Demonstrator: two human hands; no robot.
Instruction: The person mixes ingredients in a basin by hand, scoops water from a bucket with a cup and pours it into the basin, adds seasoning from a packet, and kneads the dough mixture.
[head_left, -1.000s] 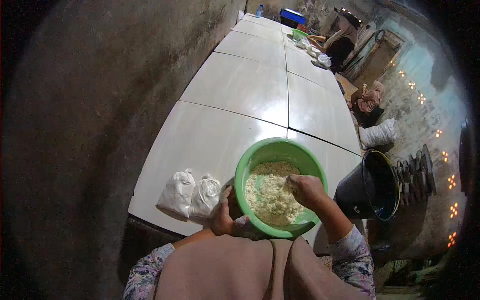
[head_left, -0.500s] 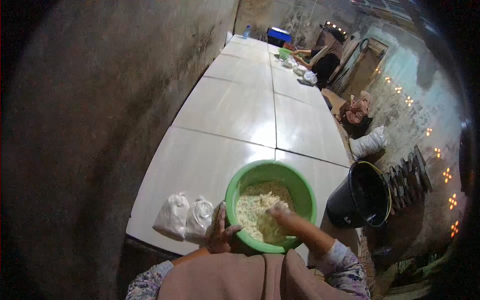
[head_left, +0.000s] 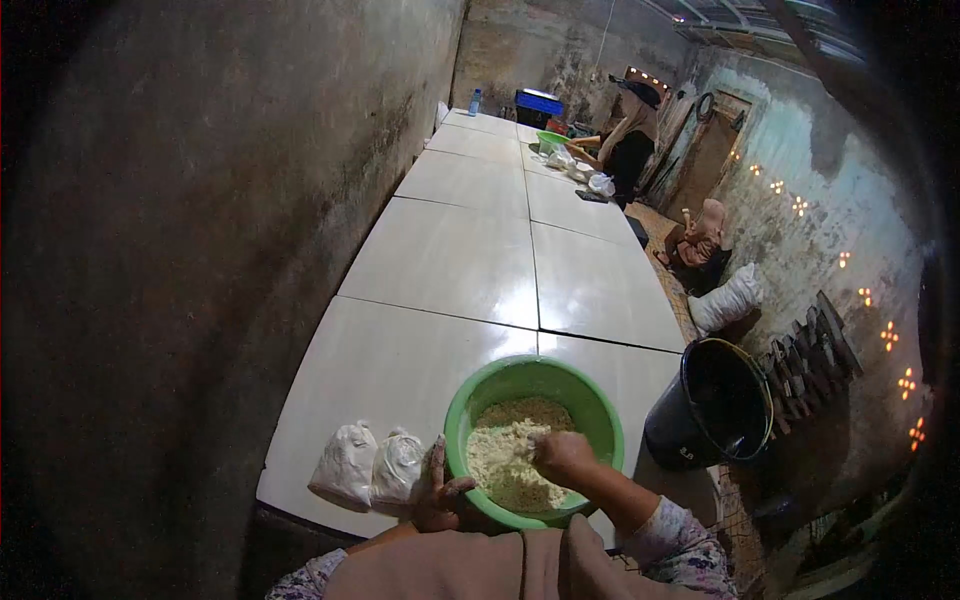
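Round green plastic basin (head_left: 540, 378) holds pale crumbly mixture (head_left: 500, 450); right hand (head_left: 563, 457) curled inside, grasp unclear; left hand (head_left: 438, 505) spread against its side

Cannot make out fingertips of the bare right hand (head_left: 565, 458) against pale crumbly mixture (head_left: 500, 465); cannot follow flower-patterned cloth sleeve (head_left: 675, 545) past the bottom edge, nor identify small whitish bundles (head_left: 580, 172).

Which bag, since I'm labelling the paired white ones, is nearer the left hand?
The right bag of the pair: it lies between the left hand and the other bag.
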